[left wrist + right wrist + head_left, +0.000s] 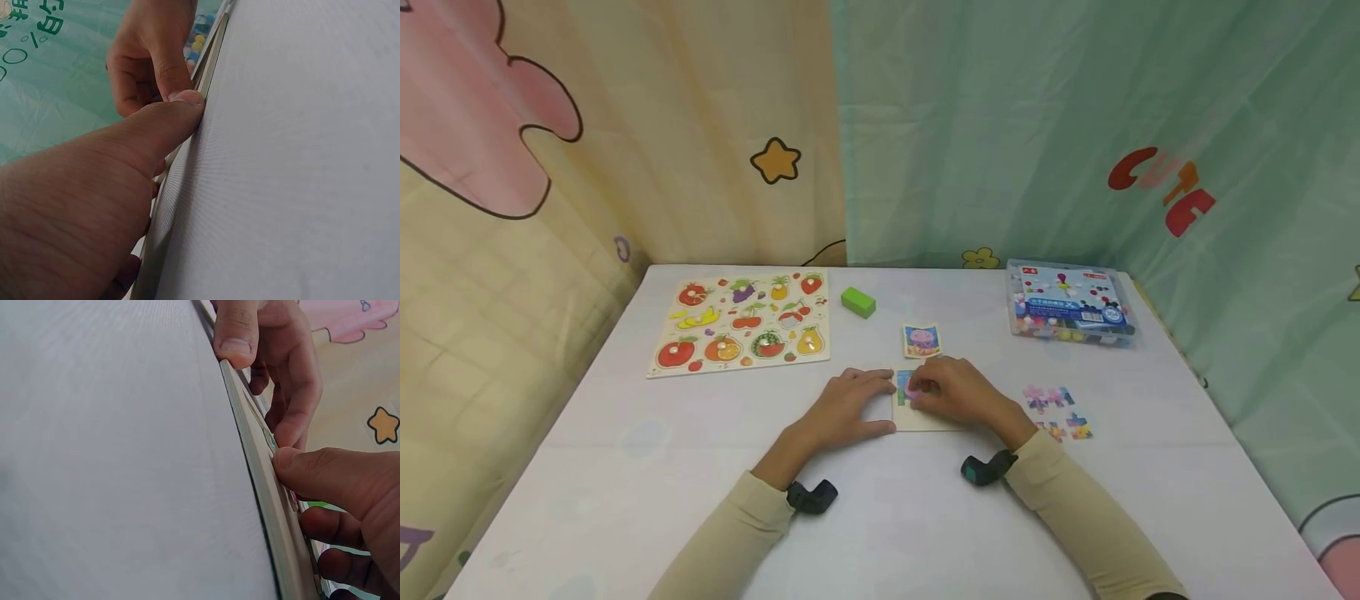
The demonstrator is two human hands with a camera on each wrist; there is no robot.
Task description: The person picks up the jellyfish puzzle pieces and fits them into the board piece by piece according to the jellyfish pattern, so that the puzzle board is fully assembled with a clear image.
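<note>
A small square puzzle board [921, 422] lies on the white table, with colourful jigsaw pieces [902, 388] set in its upper left part. My left hand [842, 410] touches the board's left edge, its thumb and fingers spread along that side. Over the board, my right hand [951, 390] has curled fingers and pinches a jigsaw piece, mostly covered by the fingertips. The right wrist view shows that thumb [306, 465] low against the board's face. Just behind the board lies a small picture card [921, 341]. Several loose jigsaw pieces [1049, 398] lie right of the right hand.
A fruit peg puzzle [741, 321] lies at the back left, with a green block [858, 302] beside it. At the back right stands a clear plastic box [1071, 304] of coloured parts. Printed curtains [985, 125] hang behind the table.
</note>
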